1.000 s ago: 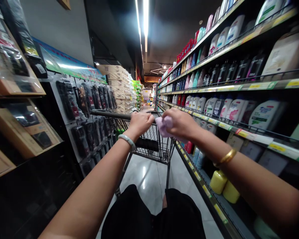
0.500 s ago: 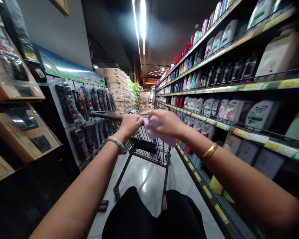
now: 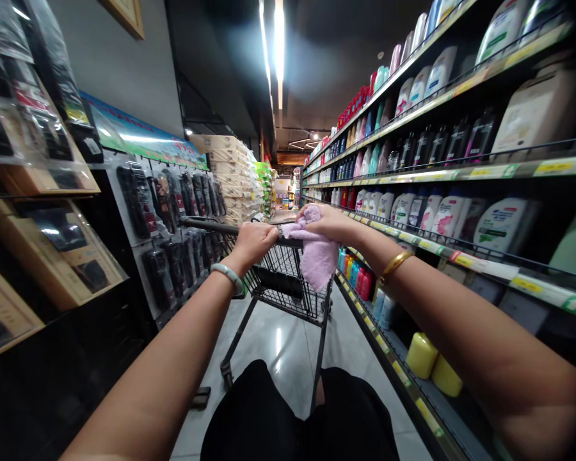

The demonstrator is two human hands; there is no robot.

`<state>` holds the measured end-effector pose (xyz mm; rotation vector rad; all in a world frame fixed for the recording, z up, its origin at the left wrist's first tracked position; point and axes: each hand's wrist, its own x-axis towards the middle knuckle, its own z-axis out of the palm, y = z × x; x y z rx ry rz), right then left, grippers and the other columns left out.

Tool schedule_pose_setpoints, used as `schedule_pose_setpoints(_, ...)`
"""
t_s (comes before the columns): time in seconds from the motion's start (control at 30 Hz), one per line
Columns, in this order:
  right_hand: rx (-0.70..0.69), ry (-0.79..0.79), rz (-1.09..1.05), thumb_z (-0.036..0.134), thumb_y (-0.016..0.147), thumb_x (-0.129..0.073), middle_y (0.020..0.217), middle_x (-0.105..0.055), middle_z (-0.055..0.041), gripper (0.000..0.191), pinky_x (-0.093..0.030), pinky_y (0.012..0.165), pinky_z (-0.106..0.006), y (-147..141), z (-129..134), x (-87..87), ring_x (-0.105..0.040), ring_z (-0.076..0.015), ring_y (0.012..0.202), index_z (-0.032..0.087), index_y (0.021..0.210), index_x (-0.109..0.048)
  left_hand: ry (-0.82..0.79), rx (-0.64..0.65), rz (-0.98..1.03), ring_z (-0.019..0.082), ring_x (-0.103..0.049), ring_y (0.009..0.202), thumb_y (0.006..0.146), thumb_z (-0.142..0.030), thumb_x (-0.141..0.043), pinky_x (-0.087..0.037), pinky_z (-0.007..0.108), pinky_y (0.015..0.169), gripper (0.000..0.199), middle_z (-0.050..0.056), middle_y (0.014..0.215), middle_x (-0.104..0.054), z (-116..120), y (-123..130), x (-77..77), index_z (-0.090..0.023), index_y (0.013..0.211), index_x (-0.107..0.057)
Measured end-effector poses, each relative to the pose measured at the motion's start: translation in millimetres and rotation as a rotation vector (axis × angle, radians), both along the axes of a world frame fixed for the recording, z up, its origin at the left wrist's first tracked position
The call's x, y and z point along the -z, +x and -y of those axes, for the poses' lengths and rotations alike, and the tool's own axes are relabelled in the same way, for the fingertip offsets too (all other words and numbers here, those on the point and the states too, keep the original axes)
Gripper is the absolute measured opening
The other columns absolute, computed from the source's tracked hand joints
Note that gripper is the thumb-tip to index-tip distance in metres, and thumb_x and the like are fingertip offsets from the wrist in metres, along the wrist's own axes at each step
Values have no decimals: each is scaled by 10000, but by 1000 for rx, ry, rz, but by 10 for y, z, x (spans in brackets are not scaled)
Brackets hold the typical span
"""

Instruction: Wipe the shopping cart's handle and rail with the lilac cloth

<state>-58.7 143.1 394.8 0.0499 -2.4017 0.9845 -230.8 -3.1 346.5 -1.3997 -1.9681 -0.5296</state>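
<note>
Directly ahead stands a black wire shopping cart [image 3: 281,288] with a dark handlebar [image 3: 206,224]. My left hand [image 3: 255,245] is closed around the middle of that bar. On the bar's right part, my right hand [image 3: 327,221] grips a lilac cloth [image 3: 319,259], fluffy in texture. The cloth is wrapped over the bar, and one end hangs down in front of the basket. Part of my right fingers is hidden by the cloth's folds. A pale green bangle circles my left wrist, a gold one my right.
Shelves [image 3: 480,171] full of shampoo and other bottles line the right side. To the left hang packaged black items [image 3: 134,198] beside boxed goods [image 3: 52,256]. Stacked cartons [image 3: 225,173] stand farther along. Grey tiled floor [image 3: 273,346] runs under the cart.
My right hand has shifted slightly right along the bar with the cloth, whose end now hangs lower. My left hand keeps its hold on the bar.
</note>
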Motion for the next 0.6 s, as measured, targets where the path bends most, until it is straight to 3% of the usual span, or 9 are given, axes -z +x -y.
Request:
schedule_pose_setpoints(0.13, 147, 97, -93, 175, 654, -679, 920, -691, -46, 275, -524, 758, -348, -98, -18, 19, -612, -177, 797, 192, 926, -647, 3, 6, 7, 193, -579, 713, 917, -418, -273, -304, 335, 671, 500, 82, 745, -708, 32, -50, 5, -199, 609, -600)
schedule_pose_setpoints(0.2, 150, 105, -117, 181, 656, -689, 928, -686, -50, 282, -531, 784, -363, -165, -62, 59, -623, -189, 829, 190, 935, -642, 6, 10, 10, 188, -568, 700, 919, -415, -266, -305, 331, 669, 494, 77, 734, -699, 51, -81, 10, -201, 606, -583)
schedule_pose_setpoints(0.4, -19, 108, -146, 275, 775, -630, 1159, -660, -88, 383, -556, 841, -362, -135, -99, 170, -644, -218, 1000, 213, 1149, -574, -14, 58, 7, 177, -541, 672, 938, -442, -251, -314, 322, 660, 509, 59, 687, -657, 123, -183, 15, -209, 587, -537)
schedule_pose_setpoints(0.5, -116, 93, -156, 367, 792, -682, 1304, -598, -113, 575, -536, 924, -388, -8, -42, 191, -614, -247, 1123, 241, 1309, -463, -21, 66, 9, 180, -545, 672, 944, -448, -252, -329, 325, 664, 518, 58, 686, -649, 157, -281, 12, -208, 589, -544)
schedule_pose_setpoints(0.6, -190, 81, -145, 436, 679, -812, 1379, -531, -110, 814, -486, 1009, -419, 54, 19, 220, -558, -271, 1219, 267, 1363, -405, -12, 44, 18, 196, -571, 701, 946, -419, -251, -368, 342, 715, 526, 77, 708, -668, 217, -363, 4, -201, 602, -585)
